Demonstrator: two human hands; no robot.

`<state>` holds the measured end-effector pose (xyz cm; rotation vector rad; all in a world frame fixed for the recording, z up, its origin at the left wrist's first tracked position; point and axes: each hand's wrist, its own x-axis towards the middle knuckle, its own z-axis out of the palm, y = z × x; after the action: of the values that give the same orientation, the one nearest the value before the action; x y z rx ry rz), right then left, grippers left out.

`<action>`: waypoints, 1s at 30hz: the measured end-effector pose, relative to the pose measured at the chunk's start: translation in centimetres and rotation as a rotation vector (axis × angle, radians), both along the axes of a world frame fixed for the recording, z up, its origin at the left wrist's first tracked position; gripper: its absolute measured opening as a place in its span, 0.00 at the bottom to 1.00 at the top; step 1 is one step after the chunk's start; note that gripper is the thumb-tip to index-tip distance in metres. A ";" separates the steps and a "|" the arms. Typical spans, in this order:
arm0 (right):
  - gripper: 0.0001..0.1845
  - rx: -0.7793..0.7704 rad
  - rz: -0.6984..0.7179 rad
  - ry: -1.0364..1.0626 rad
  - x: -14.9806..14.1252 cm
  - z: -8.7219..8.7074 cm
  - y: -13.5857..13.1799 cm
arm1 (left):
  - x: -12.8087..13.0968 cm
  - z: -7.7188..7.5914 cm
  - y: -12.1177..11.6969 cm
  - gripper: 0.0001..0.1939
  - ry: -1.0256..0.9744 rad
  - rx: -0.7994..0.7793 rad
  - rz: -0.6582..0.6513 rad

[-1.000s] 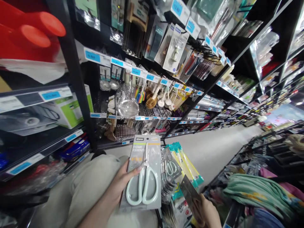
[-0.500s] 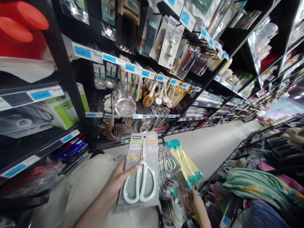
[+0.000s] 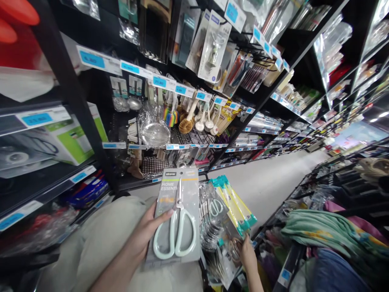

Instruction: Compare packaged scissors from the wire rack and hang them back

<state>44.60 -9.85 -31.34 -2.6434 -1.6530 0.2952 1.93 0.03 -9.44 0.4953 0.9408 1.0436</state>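
My left hand (image 3: 152,229) grips the left edge of a flat retail pack of scissors (image 3: 176,233), thumb across the front. The scissors have pale mint-green handles and metal blades pointing up, on a grey card under clear plastic. To the right, my right hand (image 3: 248,251) has its fingers curled at the edge of other packs; exactly what they grip is hidden. Beside those fingers are brownish scissor handles (image 3: 235,250) in a pack and the lower ends of yellow-and-teal packets (image 3: 240,205). Several metal utensils in plastic (image 3: 209,227) lie between my hands, with another mint-handled pair of scissors (image 3: 216,207).
A black shelf rack ahead holds a wire strainer (image 3: 155,134), a round brown brush (image 3: 186,123) and hanging packs (image 3: 214,46) above blue price tags (image 3: 164,82). Folded green cloth (image 3: 319,231) lies on the right-hand shelving. A pale aisle floor (image 3: 264,174) runs between.
The view has shifted slightly, so the shelves sit a little further left and higher. Both hands keep nearly the same pose, with the scissors pack still in my left hand.
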 end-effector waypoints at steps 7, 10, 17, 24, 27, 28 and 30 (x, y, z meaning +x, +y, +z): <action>0.31 0.519 -0.374 0.428 -6.8 10.9 2.9 | 0.2 0.4 0.0 0.33 -0.034 -0.034 0.011; 0.28 0.603 -0.160 0.974 -13.5 15.7 3.8 | 0.1 0.4 -0.1 0.32 -0.112 -0.056 0.004; 0.29 0.441 0.209 1.289 -24.7 20.7 4.8 | 0.1 0.8 -0.4 0.34 -0.054 0.032 -0.071; 0.21 0.537 -0.007 1.387 -23.5 19.4 5.4 | 0.1 0.5 -0.1 0.38 0.014 0.150 -0.064; 0.20 0.587 -0.234 1.581 -20.6 19.8 5.3 | -0.1 0.2 0.2 0.33 0.020 0.121 -0.031; 0.18 0.632 -0.291 1.671 -19.5 20.0 5.2 | -0.2 0.1 0.2 0.31 0.015 0.104 -0.025; 0.14 0.764 -0.318 1.874 -17.1 20.4 5.0 | -0.3 0.0 0.3 0.29 0.008 0.077 -0.004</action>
<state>27.48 -4.85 -10.94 -0.9666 -0.4204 1.2045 1.59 0.34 -9.40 0.5655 0.9089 1.0780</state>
